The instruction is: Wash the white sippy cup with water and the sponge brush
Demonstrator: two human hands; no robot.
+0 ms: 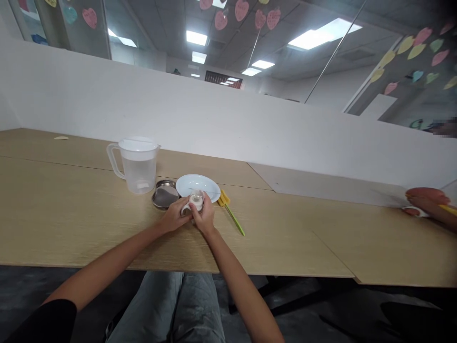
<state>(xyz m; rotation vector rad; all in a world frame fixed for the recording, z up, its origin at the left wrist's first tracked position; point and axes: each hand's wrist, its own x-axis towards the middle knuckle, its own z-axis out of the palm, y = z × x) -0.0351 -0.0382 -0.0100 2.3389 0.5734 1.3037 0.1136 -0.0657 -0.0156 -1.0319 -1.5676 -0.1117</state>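
Observation:
A small baby bottle [197,197] with a clear domed top and a white collar is between my two hands, just in front of the white plate [210,196]. My left hand [174,217] is closed around its white looped handle. From the other side my right hand [204,215] wraps the bottle, with the thumb on the collar. My fingers hide the lower part of it. To the right of the plate lies a bottle brush [233,218] with a yellow sponge head and a green handle. A round steel dish [166,195] sits left of the plate.
A clear plastic pitcher [140,169] of water with a white lid stands at the back left. Behind the wooden table [285,233] rises a white wall [214,119] with glass above. At the far right, another person's arm [437,212] rests beside a white-and-orange object.

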